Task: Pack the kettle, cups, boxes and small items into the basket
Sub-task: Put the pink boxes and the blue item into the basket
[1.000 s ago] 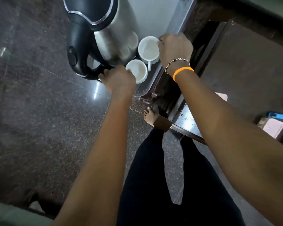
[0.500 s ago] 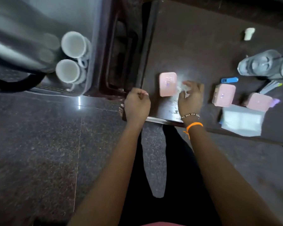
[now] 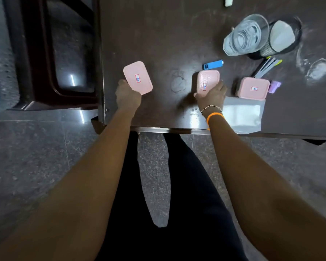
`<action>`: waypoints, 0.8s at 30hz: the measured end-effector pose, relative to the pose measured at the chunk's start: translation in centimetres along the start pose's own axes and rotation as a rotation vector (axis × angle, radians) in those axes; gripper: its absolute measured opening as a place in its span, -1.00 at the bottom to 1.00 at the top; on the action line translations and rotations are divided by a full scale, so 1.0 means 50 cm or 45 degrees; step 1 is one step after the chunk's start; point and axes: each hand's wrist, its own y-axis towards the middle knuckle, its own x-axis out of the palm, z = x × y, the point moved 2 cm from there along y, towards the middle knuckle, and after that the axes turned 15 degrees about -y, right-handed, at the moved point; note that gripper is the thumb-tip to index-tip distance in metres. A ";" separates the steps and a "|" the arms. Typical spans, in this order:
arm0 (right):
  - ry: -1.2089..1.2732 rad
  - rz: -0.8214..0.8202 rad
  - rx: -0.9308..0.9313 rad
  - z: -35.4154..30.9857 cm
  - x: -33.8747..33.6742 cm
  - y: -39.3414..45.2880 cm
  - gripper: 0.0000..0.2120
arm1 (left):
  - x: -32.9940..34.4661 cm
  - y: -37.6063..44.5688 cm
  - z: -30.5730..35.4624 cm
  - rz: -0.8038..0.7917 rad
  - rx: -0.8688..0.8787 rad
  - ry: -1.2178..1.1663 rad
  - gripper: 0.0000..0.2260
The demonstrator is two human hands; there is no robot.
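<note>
Three pink lidded boxes lie on the dark table (image 3: 158,34). My left hand (image 3: 127,96) grips the near corner of the left pink box (image 3: 137,77), close to the table's left edge. My right hand (image 3: 212,94) closes on the near side of the middle pink box (image 3: 207,81). The third pink box (image 3: 252,88) sits untouched to the right. The grey basket (image 3: 0,63) shows blurred at the far left edge, its contents hidden.
A blue lighter-like item (image 3: 213,64), a purple clip (image 3: 274,86), pens (image 3: 265,65), a clear plastic pouch (image 3: 241,113), a glass jar (image 3: 245,35) and a mesh cup (image 3: 282,40) lie on the table. A dark stool (image 3: 51,53) stands between basket and table.
My view swung from the basket with kettle and cups over to the table. Both hands reached forward; the left took hold of the left pink box and the right closed on the middle one.
</note>
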 end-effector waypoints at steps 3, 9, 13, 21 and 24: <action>-0.035 -0.008 0.027 -0.003 -0.004 0.006 -0.19 | 0.022 -0.004 0.004 0.032 -0.021 -0.090 -0.72; 0.128 -0.167 -0.041 -0.064 -0.012 -0.030 -0.34 | 0.005 -0.027 0.011 0.035 -0.113 -0.431 -0.84; 0.455 -0.237 -0.230 -0.156 -0.024 -0.106 -0.54 | -0.092 -0.054 0.009 0.144 -0.001 -0.678 -0.85; 0.822 -0.314 -0.604 -0.429 -0.065 -0.279 -0.66 | -0.406 -0.052 0.021 0.570 0.256 -0.846 -0.81; 0.880 -0.343 -0.694 -0.531 -0.076 -0.338 -0.70 | -0.505 -0.020 0.037 0.677 0.344 -0.812 -0.75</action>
